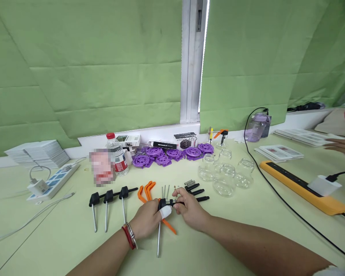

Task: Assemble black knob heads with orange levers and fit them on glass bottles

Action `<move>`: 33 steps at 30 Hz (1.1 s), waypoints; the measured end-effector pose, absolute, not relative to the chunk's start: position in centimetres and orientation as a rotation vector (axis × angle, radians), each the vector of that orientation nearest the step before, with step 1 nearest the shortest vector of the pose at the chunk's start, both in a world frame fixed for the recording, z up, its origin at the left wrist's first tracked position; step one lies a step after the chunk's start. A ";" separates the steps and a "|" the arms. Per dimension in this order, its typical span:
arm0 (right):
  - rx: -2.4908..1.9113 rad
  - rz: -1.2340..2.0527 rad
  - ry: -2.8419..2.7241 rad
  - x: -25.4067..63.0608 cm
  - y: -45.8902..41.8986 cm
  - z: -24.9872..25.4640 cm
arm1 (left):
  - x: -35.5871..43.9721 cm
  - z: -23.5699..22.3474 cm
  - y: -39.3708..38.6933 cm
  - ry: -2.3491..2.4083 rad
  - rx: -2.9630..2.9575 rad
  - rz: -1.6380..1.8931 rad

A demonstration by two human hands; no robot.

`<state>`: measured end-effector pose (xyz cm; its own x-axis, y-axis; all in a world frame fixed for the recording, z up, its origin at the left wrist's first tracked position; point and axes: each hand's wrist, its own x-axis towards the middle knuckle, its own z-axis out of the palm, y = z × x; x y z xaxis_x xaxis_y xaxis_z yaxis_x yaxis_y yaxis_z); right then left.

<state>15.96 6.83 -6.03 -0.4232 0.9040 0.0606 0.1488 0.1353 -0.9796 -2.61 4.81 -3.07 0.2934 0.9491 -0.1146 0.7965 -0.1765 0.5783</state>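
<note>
My left hand (145,220), with a white wrap on its thumb, grips a black head (162,204) with a long metal tube (158,241) pointing toward me. My right hand (194,212) pinches a slim black piece (178,204) at the head's right side. An orange lever (169,227) sticks out below my hands; whether it is joined to the head I cannot tell. Just beyond lie orange levers (147,190), thin metal rods (165,190), springs (189,183) and black tubes (202,199). To the left are three black heads (109,196) with metal tubes.
Purple plastic wheels (162,159), a water bottle (119,157) and clear bottles (224,180) stand behind. A yellow power strip (301,188) and black cable (271,195) run along the right. A white power strip (56,182) lies left. Another person's hand (343,147) is at far right.
</note>
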 end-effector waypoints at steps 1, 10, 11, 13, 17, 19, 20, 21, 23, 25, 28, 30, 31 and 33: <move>-1.034 1.346 -1.712 15.9 6.9 -6.1 | -2.6 -3.1 4.8 1.560 2.038 0.364; -1.036 1.291 -1.640 15.8 7.0 -6.5 | -2.5 -3.2 4.7 1.626 2.048 0.353; -1.037 1.296 -1.644 15.8 7.0 -6.5 | -2.5 -3.2 4.7 1.626 2.045 0.352; -1.035 1.299 -1.653 15.9 7.0 -6.6 | -2.5 -3.2 4.7 1.632 2.041 0.351; -1.013 1.292 -1.632 15.9 7.1 -6.8 | -2.5 -3.2 4.7 1.635 2.040 0.348; -1.032 1.309 -1.613 15.8 7.1 -6.8 | -2.4 -3.1 4.7 1.638 2.036 0.349; -1.040 1.315 -1.607 15.8 7.1 -6.8 | -2.4 -3.1 4.7 1.639 2.035 0.351; -1.041 1.315 -1.602 15.7 7.0 -6.8 | -2.4 -3.1 4.7 1.638 2.037 0.356; -1.032 1.316 -1.594 15.7 7.0 -6.7 | -2.4 -3.0 4.6 1.633 2.037 0.359; -1.037 1.325 -1.585 15.7 7.0 -6.6 | -2.4 -3.0 4.6 1.643 2.030 0.361; -1.053 1.323 -1.579 15.7 7.0 -6.5 | -2.4 -3.1 4.7 1.640 2.022 0.354; -1.044 1.304 -1.585 15.7 7.0 -6.5 | -2.4 -3.1 4.8 1.629 2.009 0.356; -1.041 1.298 -1.586 15.7 7.1 -6.5 | -2.4 -3.1 4.8 1.629 1.996 0.356; -1.044 1.295 -1.586 15.7 7.1 -6.7 | -2.4 -3.0 4.8 1.628 1.969 0.352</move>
